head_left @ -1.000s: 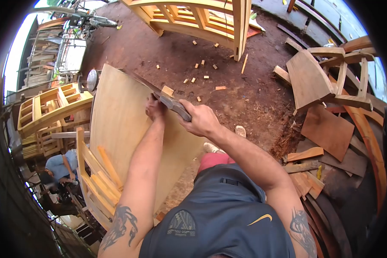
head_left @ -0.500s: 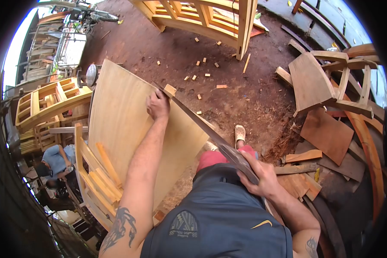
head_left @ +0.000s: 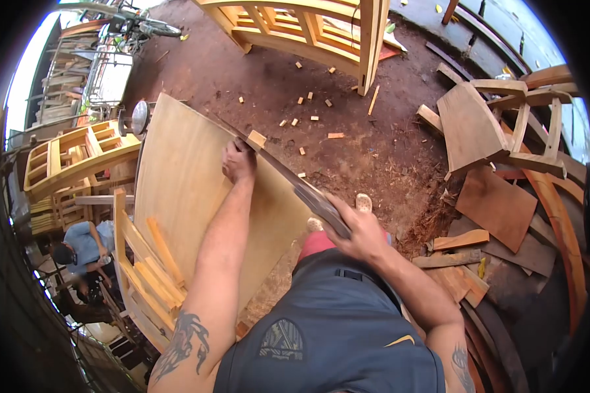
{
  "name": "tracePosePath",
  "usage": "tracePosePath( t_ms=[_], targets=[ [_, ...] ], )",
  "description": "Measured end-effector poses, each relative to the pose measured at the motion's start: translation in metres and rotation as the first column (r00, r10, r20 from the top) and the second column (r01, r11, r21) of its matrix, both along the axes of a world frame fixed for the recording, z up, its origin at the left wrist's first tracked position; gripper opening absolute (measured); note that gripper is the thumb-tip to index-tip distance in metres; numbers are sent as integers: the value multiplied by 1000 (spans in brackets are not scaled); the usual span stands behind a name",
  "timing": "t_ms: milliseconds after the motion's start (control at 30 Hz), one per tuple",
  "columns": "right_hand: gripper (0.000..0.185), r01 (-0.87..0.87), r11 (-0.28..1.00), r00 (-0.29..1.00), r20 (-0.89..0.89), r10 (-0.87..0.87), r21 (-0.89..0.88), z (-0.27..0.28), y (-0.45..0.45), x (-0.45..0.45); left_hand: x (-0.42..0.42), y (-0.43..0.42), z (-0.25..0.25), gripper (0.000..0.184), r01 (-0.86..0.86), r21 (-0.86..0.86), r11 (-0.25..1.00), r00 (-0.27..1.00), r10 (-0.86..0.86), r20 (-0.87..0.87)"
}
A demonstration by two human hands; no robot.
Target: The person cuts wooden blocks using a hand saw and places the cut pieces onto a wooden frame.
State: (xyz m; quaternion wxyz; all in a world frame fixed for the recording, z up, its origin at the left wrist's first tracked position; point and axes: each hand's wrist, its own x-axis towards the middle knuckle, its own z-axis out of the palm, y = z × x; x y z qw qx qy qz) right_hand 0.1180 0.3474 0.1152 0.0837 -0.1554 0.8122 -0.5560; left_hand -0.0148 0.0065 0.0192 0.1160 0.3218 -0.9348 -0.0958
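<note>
A long hand saw [head_left: 282, 171] slants from upper left to lower right over the edge of a pale wooden panel [head_left: 190, 164]. Its handle is in my right hand [head_left: 355, 229], with the fingers wrapped round it. Beside the blade's far part, my left hand [head_left: 239, 161] is closed on a small light wood piece [head_left: 257, 139], whose end sticks out past the blade. The fingertips of that hand are partly hidden.
Small cut blocks [head_left: 295, 122] lie scattered on the dirt ground. Behind them stands a wooden frame [head_left: 295, 40]. Wood scraps [head_left: 498, 203] and a chair frame [head_left: 478, 124] fill the right. A person [head_left: 85, 245] is at the lower left, near wooden slats [head_left: 154, 275].
My right hand first drew the saw back toward my body, then moved it forward again part of the way. My left hand stays at nearly the same place by the wood piece.
</note>
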Motion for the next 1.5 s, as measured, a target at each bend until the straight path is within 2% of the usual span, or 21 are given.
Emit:
tracePosePath(
  t_ms=[67, 133, 233, 300, 367, 433, 533, 633, 733, 800, 867, 967, 1100, 1133, 1233, 1333, 1367, 1500],
  targets=[
    [67, -30, 998, 997, 73, 26, 56, 21, 52, 39, -1, -1, -2, 44, 11, -12, 1000, 1000, -11, -13],
    [69, -58, 990, 996, 74, 49, 131, 44, 86, 66, -1, -2, -4, 44, 30, -55, 998, 999, -32, -42],
    [69, -39, 995, 997, 64, 33, 96, 48, 82, 59, -2, -2, -5, 43, 51, -77, 996, 997, -55, -52],
    [66, -57, 994, 997, 49, 52, 98, 17, 42, 25, -2, -3, -6, 42, 53, -101, 993, 995, -61, -75],
    [59, -48, 997, 998, -43, 50, 55, -31, -25, -23, 0, -9, -16, 41, 83, -117, 990, 993, -91, -73],
    [59, -43, 998, 998, -41, 45, 43, -40, -85, -74, 2, -26, -30, 42, 141, -128, 982, 988, -147, -43],
    [59, -53, 995, 999, 4, 53, 82, -33, -111, -93, 1, -11, -10, 44, 49, -10, 999, 998, -49, -28],
    [59, -49, 993, 998, 36, 45, 111, -22, -88, -74, -2, -8, -3, 45, 2, 67, 998, 999, -4, 40],
    [62, 7, 1000, 1000, 9, -8, 27, -17, -30, -16, -4, 8, 9, 45, -63, 18, 998, 998, 63, 3],
    [65, -27, 994, 1000, 1, 27, 105, 2, 26, 22, -3, 6, 6, 44, -29, 13, 1000, 999, 29, -15],
    [67, -20, 997, 999, 37, 17, 76, 27, 71, 54, -3, 1, 1, 44, -8, -23, 1000, 1000, 8, -7],
    [68, -26, 998, 999, 21, 24, 63, 47, 90, 63, -2, -4, -6, 44, 18, -52, 998, 999, -20, -25],
    [64, -35, 997, 999, 17, 34, 65, -11, 16, 6, 0, -4, -10, 43, 56, -85, 995, 997, -61, -56],
    [60, 10, 1000, 999, -47, -9, 21, -32, -24, -18, 1, -4, -9, 43, 53, -83, 995, 997, -57, -53],
    [54, -17, 1000, 1000, -17, 17, 10, -37, -106, -90, -1, -9, -15, 42, 45, -69, 997, 996, -50, -70],
    [53, -47, 996, 998, 37, 44, 81, -25, -108, -96, 0, -8, -11, 42, -1, 3, 1000, 1000, 1, -17],
    [55, -4, 999, 1000, -10, 4, 47, -31, -104, -85, -2, -6, -8, 42, -32, 33, 999, 999, 32, 6],
    [61, 13, 999, 1000, -11, -13, 38, -18, -35, -23, -4, 3, 1, 41, -56, 7, 998, 998, 56, -31]
  ],
)
